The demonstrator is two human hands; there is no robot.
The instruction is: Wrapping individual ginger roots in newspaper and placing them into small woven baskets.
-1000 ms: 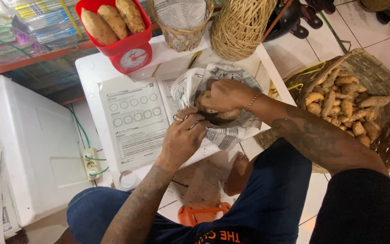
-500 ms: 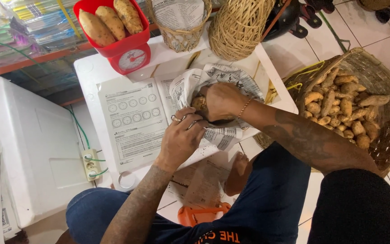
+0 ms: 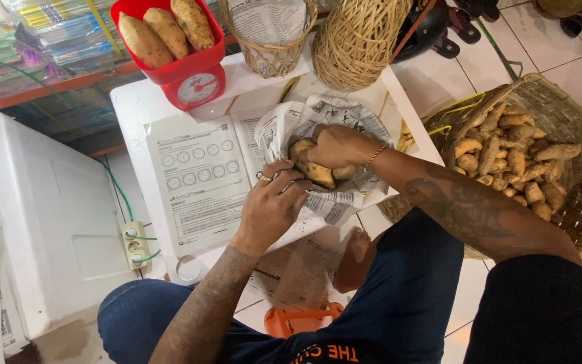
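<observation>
Two hands on one bundle: right hand [image 3: 337, 145] is clamped over a couple of sweet potatoes [image 3: 312, 172], pressing them down into a sheet of newspaper [image 3: 335, 202]; left hand [image 3: 272, 205] is pinched on the near edge of that paper, fingers curled around it. The bundle sits on a low white table [image 3: 136, 108], mid-top, right beside a printed form sheet [image 3: 200, 182]. To wrap clean, my read: keep the right hand's weight on the tubers so they don't roll, pull the paper taut with the left before folding over, tuck corners under. Loose paper on the far side looks likely to spring open. Further out: red kitchen scale [image 3: 186, 74] at the table's back edge with three big sweet potatoes in its tray, a small woven basket [image 3: 267, 57] lined with paper beside it, an upturned wicker basket [image 3: 358, 44] next along. Right of the person's knee, on the tiled floor, a large flat basket [image 3: 574, 128] of more tubers. White foam box [image 3: 42, 222] on the left.
</observation>
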